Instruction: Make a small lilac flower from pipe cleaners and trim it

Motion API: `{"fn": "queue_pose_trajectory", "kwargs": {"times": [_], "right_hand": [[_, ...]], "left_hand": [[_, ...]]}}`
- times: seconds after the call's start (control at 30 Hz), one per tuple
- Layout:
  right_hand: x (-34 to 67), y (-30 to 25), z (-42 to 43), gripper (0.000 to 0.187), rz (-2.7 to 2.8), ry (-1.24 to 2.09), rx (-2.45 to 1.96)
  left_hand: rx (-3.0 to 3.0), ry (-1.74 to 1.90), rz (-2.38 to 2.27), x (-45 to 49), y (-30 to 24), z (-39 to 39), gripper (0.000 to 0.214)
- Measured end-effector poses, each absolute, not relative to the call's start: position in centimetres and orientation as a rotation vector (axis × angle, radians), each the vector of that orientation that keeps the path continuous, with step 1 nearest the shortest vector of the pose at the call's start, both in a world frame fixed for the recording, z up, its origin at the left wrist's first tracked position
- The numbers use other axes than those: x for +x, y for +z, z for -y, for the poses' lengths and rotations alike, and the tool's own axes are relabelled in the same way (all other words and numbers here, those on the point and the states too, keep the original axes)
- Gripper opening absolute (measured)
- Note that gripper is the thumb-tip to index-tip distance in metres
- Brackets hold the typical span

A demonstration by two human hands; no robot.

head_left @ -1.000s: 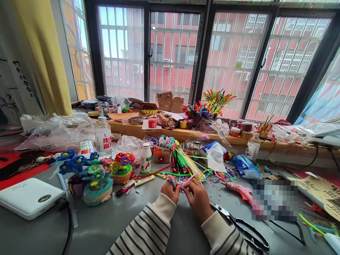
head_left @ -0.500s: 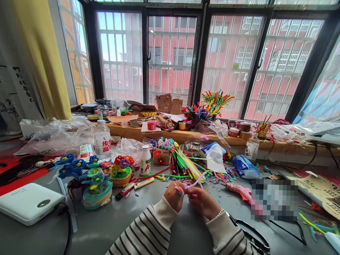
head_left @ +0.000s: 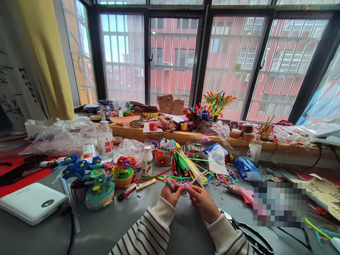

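Observation:
Between my two hands is a pale purple pipe cleaner (head_left: 201, 178), one end slanting up to the right. My left hand (head_left: 171, 192) pinches it at its left part, and a small pink and blue fuzzy piece (head_left: 169, 182) shows at those fingers. With its fingertips closed, my right hand (head_left: 203, 201) grips the same pipe cleaner close to the left fingertips. Just beyond the hands lies a bundle of long coloured pipe cleaners (head_left: 188, 167). Black-handled scissors (head_left: 252, 234) rest beside my right wrist, partly under the sleeve.
Left of my hands stand a pot of blue fuzzy flowers (head_left: 99, 195), a smaller flower pot (head_left: 124, 180), a white bottle (head_left: 147, 162) and a white power bank (head_left: 32, 203). A lighter (head_left: 127, 192) lies nearby. Blue packets (head_left: 248, 168) and a pink glue gun-like object (head_left: 241, 193) are at right.
My hands have shifted slightly, with the left fingers now raised and the pink and blue piece more exposed. The view has moved a little to the left.

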State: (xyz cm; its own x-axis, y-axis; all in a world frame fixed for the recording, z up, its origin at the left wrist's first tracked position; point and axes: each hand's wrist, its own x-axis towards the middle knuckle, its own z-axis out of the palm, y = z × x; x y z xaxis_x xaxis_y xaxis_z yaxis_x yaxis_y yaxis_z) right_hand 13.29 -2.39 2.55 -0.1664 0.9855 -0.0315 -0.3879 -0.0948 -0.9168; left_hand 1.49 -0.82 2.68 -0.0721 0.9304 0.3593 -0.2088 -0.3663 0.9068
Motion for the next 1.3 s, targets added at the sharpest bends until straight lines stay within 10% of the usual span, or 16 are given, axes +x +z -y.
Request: {"fn": "queue_pose_trajectory", "kwargs": {"times": [1.0, 1.3], "right_hand": [[12.0, -0.9, -1.3, 0.031, 0.507, 1.577, -0.800], [13.3, -0.3, -1.4, 0.037, 1.166, 1.381, -1.055]], "left_hand": [[0.898, 1.007, -0.684, 0.3, 1.3, -5.0, 0.056], [1.107, 0.749, -0.717, -0.8, 2.1, -5.3, 0.060]]}}
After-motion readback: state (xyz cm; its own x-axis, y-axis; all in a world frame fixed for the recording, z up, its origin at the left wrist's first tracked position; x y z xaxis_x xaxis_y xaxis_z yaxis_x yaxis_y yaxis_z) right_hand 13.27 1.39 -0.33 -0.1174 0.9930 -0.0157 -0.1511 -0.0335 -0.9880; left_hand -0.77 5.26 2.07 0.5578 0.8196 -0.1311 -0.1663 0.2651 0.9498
